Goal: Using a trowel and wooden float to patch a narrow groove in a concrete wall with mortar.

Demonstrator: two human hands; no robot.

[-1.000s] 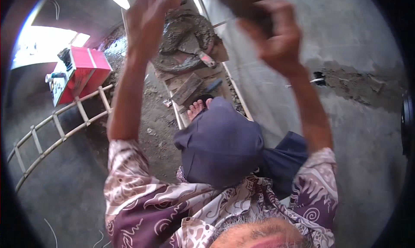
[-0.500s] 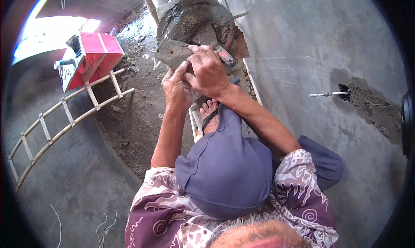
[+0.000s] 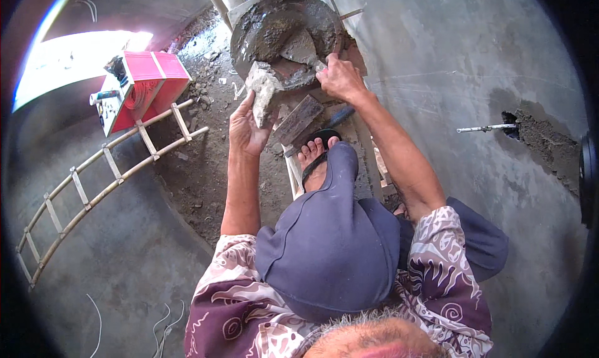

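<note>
My left hand [image 3: 247, 128] is closed around the lower end of a rough, pale grey chunk [image 3: 264, 88], perhaps broken masonry. The chunk stands tilted at the near left rim of a round basin [image 3: 239, 53] of wet mortar [image 3: 268, 26]. My right hand [image 3: 343, 79] grips the handle of a trowel at the basin's near right side. The trowel blade [image 3: 299, 47], smeared with mortar, lies in the basin. Nearer to me, a dark rectangular block [image 3: 299, 120] rests just beyond my sandalled foot [image 3: 314, 159].
At the left, a bamboo ladder [image 3: 100, 183] leads toward a pink and white box [image 3: 153, 87] holding coiled red cord. Smooth grey wall [image 3: 449, 65] rises at the right, with a thin white pipe [image 3: 483, 128] jutting from a hole. Loose soil [image 3: 199, 189] covers the ground.
My right hand has left the chunk, moved right and taken the trowel handle. The chunk, now in my left hand alone, is turned and shows a paler face. The dark block has come into view.
</note>
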